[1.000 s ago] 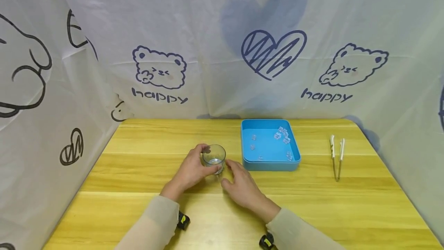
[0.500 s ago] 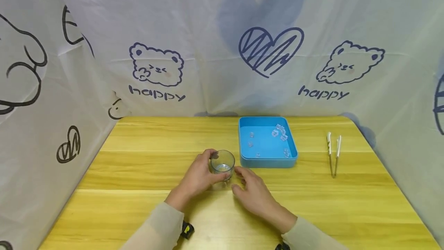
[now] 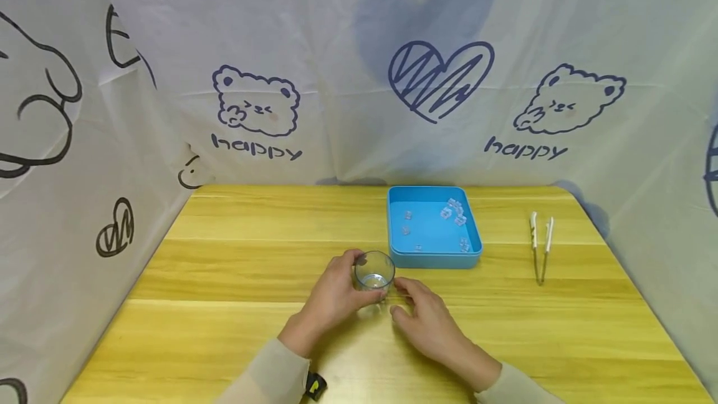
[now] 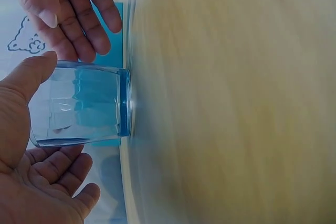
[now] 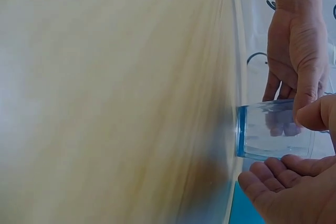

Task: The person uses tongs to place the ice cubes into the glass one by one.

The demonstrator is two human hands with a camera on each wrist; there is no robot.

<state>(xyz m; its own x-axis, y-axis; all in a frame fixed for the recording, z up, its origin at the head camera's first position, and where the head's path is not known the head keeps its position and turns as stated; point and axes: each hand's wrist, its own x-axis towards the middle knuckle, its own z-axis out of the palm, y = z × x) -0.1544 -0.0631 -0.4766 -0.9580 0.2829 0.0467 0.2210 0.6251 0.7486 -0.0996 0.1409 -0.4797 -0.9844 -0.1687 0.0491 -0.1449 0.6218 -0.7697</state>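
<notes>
An upright clear drinking glass (image 3: 374, 265) with a thick base stands on the wooden table, just in front of a blue tray (image 3: 434, 261). My left hand (image 3: 331, 297) holds it from the left, thumb on the near side and fingers round the far side. On the right, my right hand (image 3: 432, 324) has its relaxed fingers close beside the glass wall, palm turned toward it. In the left wrist view the glass base (image 4: 125, 103) sits at the table surface. The right wrist view has the right fingers (image 5: 262, 177) alongside the glass.
Several small clear cubes (image 3: 460, 220) lie scattered inside the blue tray. White-handled metal tongs (image 3: 541, 248) rest on the table to its right. A white printed cloth (image 3: 336, 48) hangs behind and at both sides of the table (image 3: 224, 329).
The glass has slid right and slightly nearer, held in my left hand. My right hand has moved right along with it. Tray and tongs stay in place.
</notes>
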